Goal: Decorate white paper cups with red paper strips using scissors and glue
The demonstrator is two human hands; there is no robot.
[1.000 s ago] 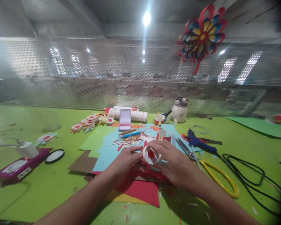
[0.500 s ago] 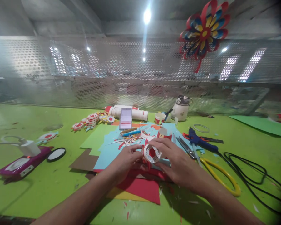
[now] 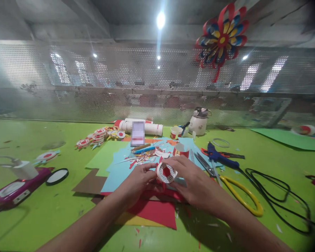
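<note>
Between my two hands is a small round white paper piece [image 3: 166, 172] with a red hexagon at its centre and dark dots around it. My left hand [image 3: 140, 180] pinches its left side, where red paper strips stick out. Curled around its upper right edge, my right hand [image 3: 193, 178] grips it from the other side. Beneath the hands lie sheets of red paper [image 3: 157, 211] and light blue paper [image 3: 120, 175]. A cut paper cup [image 3: 181, 150] stands just behind my right hand. Scissors with yellow handles [image 3: 245, 196] lie to the right of it.
Paper scraps [image 3: 141, 160] and a blue pen [image 3: 145, 150] lie behind the hands. At right are a blue glue gun [image 3: 223, 156] and black cable [image 3: 283, 201]. A purple power strip [image 3: 21, 187] sits left; finished-looking paper discs [image 3: 98, 136], white cups [image 3: 154, 129] and a jug [image 3: 198, 122] stand farther back.
The whole view has shifted slightly, so things sit a little farther left. Both hands keep hold of the round piece, with hardly any change in their grip.
</note>
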